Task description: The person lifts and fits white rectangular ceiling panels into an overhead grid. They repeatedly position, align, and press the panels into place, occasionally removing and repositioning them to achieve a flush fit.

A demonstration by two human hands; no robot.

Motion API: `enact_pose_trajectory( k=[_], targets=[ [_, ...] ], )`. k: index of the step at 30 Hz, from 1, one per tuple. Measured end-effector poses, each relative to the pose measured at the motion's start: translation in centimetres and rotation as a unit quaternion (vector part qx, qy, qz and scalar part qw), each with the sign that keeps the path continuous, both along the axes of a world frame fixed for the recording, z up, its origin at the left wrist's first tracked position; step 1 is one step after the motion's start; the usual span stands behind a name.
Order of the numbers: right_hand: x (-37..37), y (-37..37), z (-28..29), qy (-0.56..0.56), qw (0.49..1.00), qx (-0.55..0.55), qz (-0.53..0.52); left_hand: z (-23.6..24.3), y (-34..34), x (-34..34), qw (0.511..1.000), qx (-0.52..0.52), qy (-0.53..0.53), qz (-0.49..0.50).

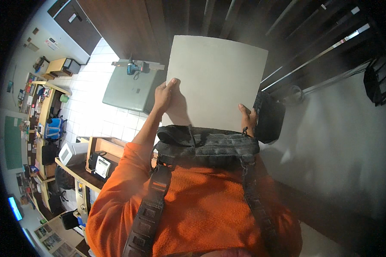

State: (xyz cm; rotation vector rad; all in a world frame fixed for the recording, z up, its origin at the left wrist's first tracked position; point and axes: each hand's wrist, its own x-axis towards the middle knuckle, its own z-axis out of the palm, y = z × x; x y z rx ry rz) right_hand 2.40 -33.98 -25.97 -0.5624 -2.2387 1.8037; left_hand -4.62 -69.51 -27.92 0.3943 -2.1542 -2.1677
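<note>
A large flat off-white panel point(214, 81) is held up in front of my chest, its upper edge slightly curved in the view. My left hand point(164, 96) grips its left edge, with the thumb on the near face and the fingers behind it. On the right side, lower down, my right hand point(248, 119) holds the opposite edge, also with the thumb on the face. The fingers of both hands are partly hidden behind the panel. The black chest pack point(208, 141) that I wear covers the panel's lower edge.
Left of the panel stands a grey-green padded bench point(128, 90) with a blue power drill point(134, 67) on it. Dark wooden slats point(227, 17) rise ahead. Desks with a telephone point(102, 166) are at the lower left. A black bag-like object point(270, 118) is beside my right hand.
</note>
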Motion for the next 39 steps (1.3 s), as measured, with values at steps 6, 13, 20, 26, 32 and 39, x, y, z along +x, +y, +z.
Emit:
enact_pose_trajectory(
  k=[6, 13, 20, 26, 32, 39],
  targets=[
    [-0.6, -0.6, -1.7, -0.009, 1.0, 0.009, -0.009, 2.3, -0.4, 0.8, 1.0, -0.023, -0.021, 0.006],
    [-0.9, -1.5, -1.4, -0.018, 1.0, -0.011, 0.009, -0.2, -1.7, 0.9, 1.0, -0.005, -0.02, 0.014],
    [-0.8, -0.5, -2.3, -0.029, 0.999, -0.031, 0.004, 0.4, -0.8, 1.2, 1.0, 0.018, -0.02, 0.016],
    [-0.4, 1.0, -2.9, -0.07, 0.995, 0.046, -0.058, 1.5, 0.9, 1.2, 1.0, 0.013, -0.027, 0.004],
    [0.0, 2.3, -3.9, 0.019, 0.998, -0.056, -0.015, 0.2, 2.3, 0.4, 1.0, 0.016, -0.006, -0.004],
    [0.1, 2.5, -2.3, -0.065, 0.998, -0.001, -0.014, -0.2, 3.2, 0.1, 0.999, 0.007, -0.034, -0.003]
  ],
)
